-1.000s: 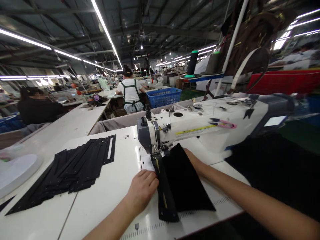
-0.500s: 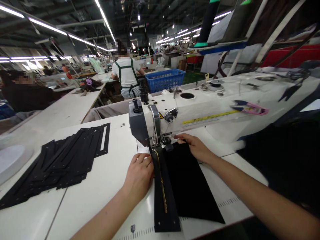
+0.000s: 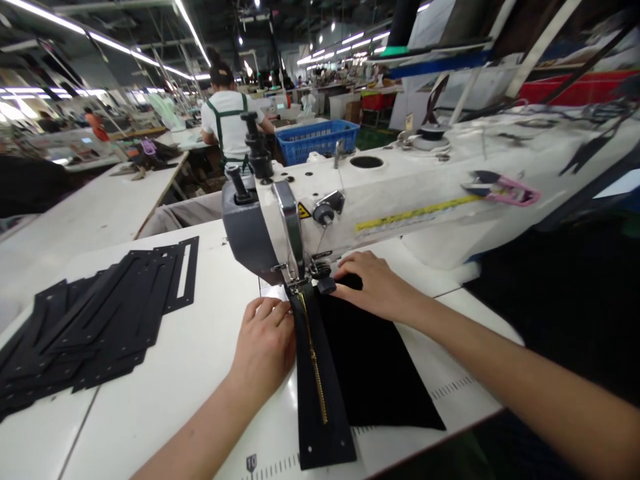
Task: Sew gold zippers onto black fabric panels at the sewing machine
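Note:
A black strip (image 3: 327, 400) with a gold zipper (image 3: 314, 360) lies lengthwise under the presser foot of the white sewing machine (image 3: 400, 200). Black fabric (image 3: 375, 373) spreads out to its right. My left hand (image 3: 267, 343) rests beside the strip's left edge, fingers curled together at that edge, fingertips partly hidden. Right of the needle area, my right hand (image 3: 373, 283) touches the top of the black fabric, thumb and fingers apart around a raised fold near the foot.
A pile of black cut pieces (image 3: 110, 313) lies on the left of the table (image 3: 190, 400). Pink-handled snips (image 3: 500, 189) sit on the machine arm. Beyond are a blue basket (image 3: 317, 140) and a person in a white shirt (image 3: 233, 123).
The view has shifted, so the machine looks nearer and further left. My right hand's thumb and fingers have spread apart near the presser foot. My left hand stays by the strip.

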A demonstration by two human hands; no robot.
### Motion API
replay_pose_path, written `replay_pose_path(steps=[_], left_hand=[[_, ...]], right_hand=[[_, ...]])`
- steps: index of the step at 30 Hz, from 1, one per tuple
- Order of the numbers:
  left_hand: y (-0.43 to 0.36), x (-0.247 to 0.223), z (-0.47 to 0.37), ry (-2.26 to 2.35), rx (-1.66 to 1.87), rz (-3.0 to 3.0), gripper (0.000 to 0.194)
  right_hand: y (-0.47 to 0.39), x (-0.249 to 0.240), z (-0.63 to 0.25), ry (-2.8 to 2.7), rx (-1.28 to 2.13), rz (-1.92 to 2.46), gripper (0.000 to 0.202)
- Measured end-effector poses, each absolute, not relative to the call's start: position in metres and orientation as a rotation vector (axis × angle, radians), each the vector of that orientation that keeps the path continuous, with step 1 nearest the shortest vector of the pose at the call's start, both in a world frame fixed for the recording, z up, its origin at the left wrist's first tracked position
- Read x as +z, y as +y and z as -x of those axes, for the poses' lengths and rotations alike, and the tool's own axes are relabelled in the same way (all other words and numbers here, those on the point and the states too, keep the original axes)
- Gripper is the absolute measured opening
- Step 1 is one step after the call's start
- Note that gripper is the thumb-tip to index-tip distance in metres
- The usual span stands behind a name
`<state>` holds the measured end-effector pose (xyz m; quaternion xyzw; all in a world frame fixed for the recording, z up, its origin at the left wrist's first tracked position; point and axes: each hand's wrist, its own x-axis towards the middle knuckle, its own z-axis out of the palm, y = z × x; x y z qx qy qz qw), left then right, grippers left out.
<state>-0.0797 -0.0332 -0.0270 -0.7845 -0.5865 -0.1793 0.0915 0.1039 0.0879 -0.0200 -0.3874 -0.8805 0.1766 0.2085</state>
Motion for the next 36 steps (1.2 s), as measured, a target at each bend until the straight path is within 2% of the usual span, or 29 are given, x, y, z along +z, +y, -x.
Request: replay_pose_path(steps=[2,6,14,17,21,26,36], left_hand=[[-0.032,-0.027,0.08,-1.743,-0.537,2.324,0.016],[-0.03,-0.028,0.079,-1.734,-0.537,2.317,0.015],[-0.03,-0.028,0.077,-1.739,-0.541,2.277,0.014],[-0.033,-0.032,0.079,-1.791,-0.643,2.27,0.01],[-0.035,-0.038,0.083,-1.88,-0.786,2.179,0.012],[-0.034,-0.043,0.089,-1.749,-0.753,2.242,0.02],[-0.025,-0.045,0.092,-1.459,-0.759,2.322,0.02]], right_hand=[[0.085,-0.018,-0.1,-2.514,0.353,1.095,0.035],[0.093,-0.02,-0.103,-2.603,0.279,1.037,0.014],[0.102,-0.035,-0.097,-2.612,-0.168,1.138,0.01],[0.082,-0.027,-0.094,-2.539,-0.402,0.979,0.009],[0.056,-0.029,-0.092,-2.472,-0.208,0.677,0.023],[0.052,-0.046,-0.085,-2.511,0.146,0.368,0.032],[0.059,-0.051,-0.085,-2.542,0.368,0.366,0.034]])
